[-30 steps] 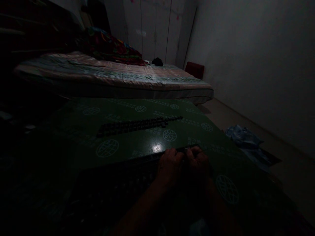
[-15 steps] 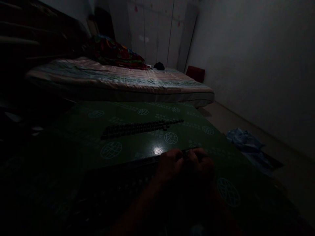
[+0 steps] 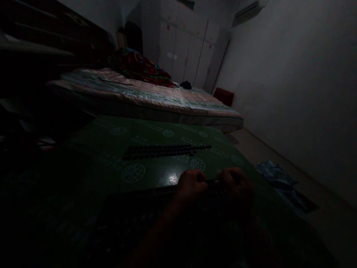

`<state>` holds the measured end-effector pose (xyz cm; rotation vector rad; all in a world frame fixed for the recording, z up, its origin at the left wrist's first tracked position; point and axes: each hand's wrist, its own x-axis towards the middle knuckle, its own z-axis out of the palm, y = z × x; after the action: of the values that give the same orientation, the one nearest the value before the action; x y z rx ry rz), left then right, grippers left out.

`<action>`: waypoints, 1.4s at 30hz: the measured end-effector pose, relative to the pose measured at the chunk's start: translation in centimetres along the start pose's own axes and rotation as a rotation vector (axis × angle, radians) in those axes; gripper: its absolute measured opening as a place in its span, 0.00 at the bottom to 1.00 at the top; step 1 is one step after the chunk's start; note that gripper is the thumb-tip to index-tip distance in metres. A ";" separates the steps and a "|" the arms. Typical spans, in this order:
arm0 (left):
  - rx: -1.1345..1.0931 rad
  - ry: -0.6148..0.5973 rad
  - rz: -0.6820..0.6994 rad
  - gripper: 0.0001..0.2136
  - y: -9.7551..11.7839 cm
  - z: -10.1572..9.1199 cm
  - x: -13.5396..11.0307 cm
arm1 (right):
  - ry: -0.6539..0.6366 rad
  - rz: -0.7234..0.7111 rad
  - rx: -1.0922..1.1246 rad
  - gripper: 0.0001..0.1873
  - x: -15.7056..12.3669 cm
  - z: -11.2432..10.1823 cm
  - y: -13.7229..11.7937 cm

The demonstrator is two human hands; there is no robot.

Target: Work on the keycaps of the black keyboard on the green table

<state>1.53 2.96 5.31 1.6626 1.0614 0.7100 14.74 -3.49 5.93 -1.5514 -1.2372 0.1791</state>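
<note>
Beyond the far edge of the green worktop, printed with pale globe emblems, stands a bed with a striped cover, bearing a heaped red patterned blanket and a small dark bundle. Behind it rises a pale wardrobe, with a red object near the bed's right side and an air conditioner high on the wall. Crumpled bluish cloth lies on the floor at right.

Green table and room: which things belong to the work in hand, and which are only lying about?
Work in hand:
black keyboard
left hand and right hand, near its far edge
black keycaps in rows, probably

Lying about:
red patterned blanket, on bed
dark bundle, on bed
bluish cloth, on floor
</note>
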 end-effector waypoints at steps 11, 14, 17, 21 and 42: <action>-0.462 -0.046 -0.169 0.09 -0.6 -4.0 0.6 | -0.625 -0.287 -0.112 0.17 2.2 1.9 0.2; -0.473 -0.052 -0.186 0.09 -1.2 -3.9 0.9 | -0.644 -0.325 -0.130 0.15 3.1 2.5 0.5; -0.471 -0.037 -0.214 0.09 -1.8 -3.6 1.2 | -0.721 -0.327 -0.123 0.11 4.0 2.7 0.5; -0.501 0.009 -0.263 0.11 -1.9 -3.2 1.4 | -0.793 -0.202 -0.029 0.11 6.3 3.2 2.1; -0.137 0.088 -0.187 0.06 -2.5 -2.4 1.4 | -0.578 -0.028 -0.230 0.15 16.7 12.2 16.2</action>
<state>-0.68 5.55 3.72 1.4057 1.1864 0.7210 23.77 19.13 -3.88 -1.7420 -1.7767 0.5088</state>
